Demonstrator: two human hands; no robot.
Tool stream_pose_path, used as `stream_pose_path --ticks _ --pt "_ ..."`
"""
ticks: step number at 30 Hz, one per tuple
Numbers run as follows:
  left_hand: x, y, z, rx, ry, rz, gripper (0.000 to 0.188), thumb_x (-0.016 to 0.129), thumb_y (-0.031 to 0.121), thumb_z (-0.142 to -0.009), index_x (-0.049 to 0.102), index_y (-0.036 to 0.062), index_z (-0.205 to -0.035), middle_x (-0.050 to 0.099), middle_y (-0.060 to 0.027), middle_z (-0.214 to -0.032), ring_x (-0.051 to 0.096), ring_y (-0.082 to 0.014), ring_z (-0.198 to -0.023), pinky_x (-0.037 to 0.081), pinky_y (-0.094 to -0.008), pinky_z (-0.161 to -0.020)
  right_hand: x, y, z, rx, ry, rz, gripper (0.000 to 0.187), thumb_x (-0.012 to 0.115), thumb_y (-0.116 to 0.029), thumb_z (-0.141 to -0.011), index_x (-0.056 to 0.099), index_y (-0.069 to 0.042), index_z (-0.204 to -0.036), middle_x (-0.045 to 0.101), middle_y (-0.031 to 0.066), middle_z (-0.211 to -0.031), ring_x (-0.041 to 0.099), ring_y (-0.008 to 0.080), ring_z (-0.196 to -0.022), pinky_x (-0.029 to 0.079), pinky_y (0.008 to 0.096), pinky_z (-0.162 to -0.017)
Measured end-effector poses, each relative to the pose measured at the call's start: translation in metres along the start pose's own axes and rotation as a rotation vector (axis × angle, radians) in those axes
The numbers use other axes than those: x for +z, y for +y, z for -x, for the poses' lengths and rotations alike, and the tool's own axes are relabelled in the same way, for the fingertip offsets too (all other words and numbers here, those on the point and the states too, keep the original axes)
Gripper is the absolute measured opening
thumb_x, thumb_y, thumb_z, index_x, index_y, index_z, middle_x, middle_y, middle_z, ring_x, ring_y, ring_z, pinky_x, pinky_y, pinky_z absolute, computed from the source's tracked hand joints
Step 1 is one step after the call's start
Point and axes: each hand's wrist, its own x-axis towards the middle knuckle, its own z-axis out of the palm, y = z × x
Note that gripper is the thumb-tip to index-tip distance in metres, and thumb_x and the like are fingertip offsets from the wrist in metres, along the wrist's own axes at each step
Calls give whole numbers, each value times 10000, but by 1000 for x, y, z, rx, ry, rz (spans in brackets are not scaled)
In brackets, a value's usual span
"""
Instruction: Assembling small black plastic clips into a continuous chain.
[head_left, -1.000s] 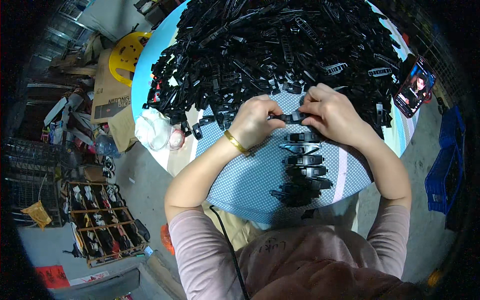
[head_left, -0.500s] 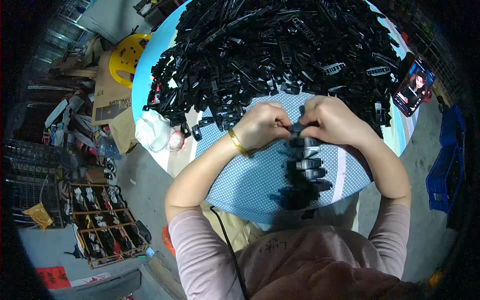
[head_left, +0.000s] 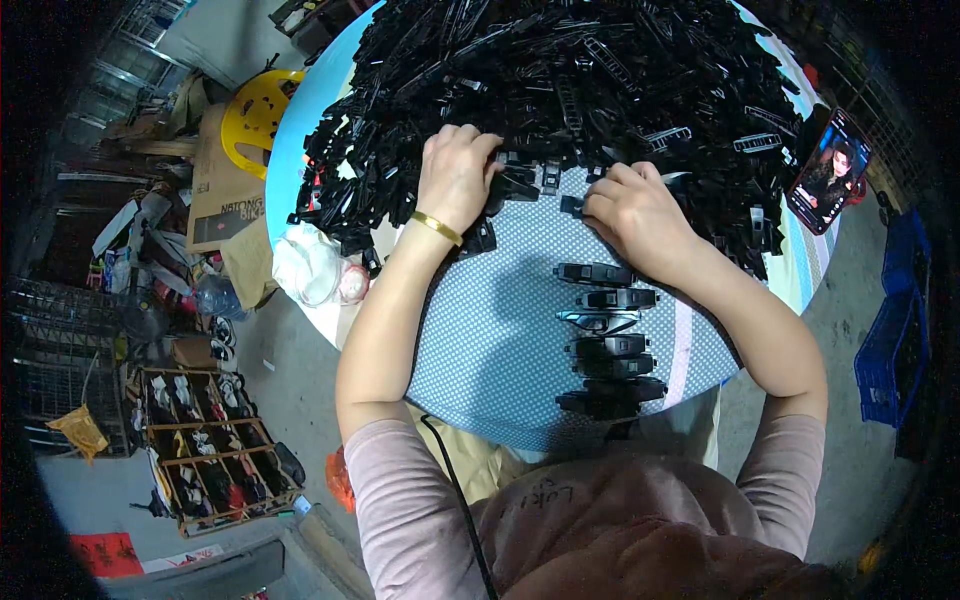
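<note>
A large heap of black plastic pieces [head_left: 540, 90], some buckle-like and some ladder-shaped straps, covers the far part of the table. My left hand [head_left: 455, 175] is over the heap's near edge, fingers bent and thumb apart; its fingertips are partly lost among the dark pieces. Farther right, my right hand [head_left: 632, 215] has its fingers curled at a small black plastic piece [head_left: 572, 205], which shows beside the fingertips. Between my forearms, several black buckle-like pieces [head_left: 610, 345] lie stacked in a column down to the near edge.
The round table has a blue dotted cover [head_left: 490, 340]. A lit phone [head_left: 828, 170] leans at the right rim. On the left rim sits a white plastic bag [head_left: 305, 262]. A yellow stool [head_left: 250, 125], a cardboard box [head_left: 215, 185], a shoe rack [head_left: 205, 440] and a blue crate [head_left: 893, 320] surround the table.
Both hands have left the top of the column, where a black piece now lies. My left hand moved up and left to the heap; my right moved slightly away toward the heap's edge.
</note>
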Motion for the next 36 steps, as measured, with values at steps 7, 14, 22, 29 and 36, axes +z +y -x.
stream_pose_path --ticks 7,14,22,29,36 --pt "-47 50 14 -160 -23 57 187 716 107 -737 633 32 -885 592 -132 -847 574 -329 -830 475 -416 -742 -29 -8 6 98 30 -230 225 636 -106 -730 616 -38 -943 631 123 -795 596 295 -770 474 417 -704" --pt "-20 92 40 -3 -113 324 223 630 71 -791 557 32 -998 619 -129 -705 611 -341 -583 510 -406 -550 -29 -17 7 104 -191 -235 206 606 -65 -809 609 -32 -1012 628 146 -770 606 334 -775 493 434 -689" --pt "-37 64 23 -146 -476 583 242 612 48 -828 618 45 -1070 614 -177 -870 609 -314 -870 501 -399 -776 -37 -9 11 38 -98 -135 213 712 -94 -717 705 -9 -913 593 115 -842 604 279 -850 501 388 -741" --pt "-20 63 34 -84 -223 537 295 793 84 -677 648 52 -932 602 -128 -824 584 -303 -803 487 -376 -734 -54 -10 6 63 -483 -411 182 699 -134 -678 711 -27 -826 642 128 -847 633 304 -864 517 415 -752" --pt "-16 75 36 -32 -125 482 271 801 115 -655 678 47 -887 628 -109 -776 614 -288 -732 484 -370 -650 -41 -10 9 121 -108 -248 234 751 -118 -675 722 7 -871 626 98 -797 633 258 -777 521 373 -675"
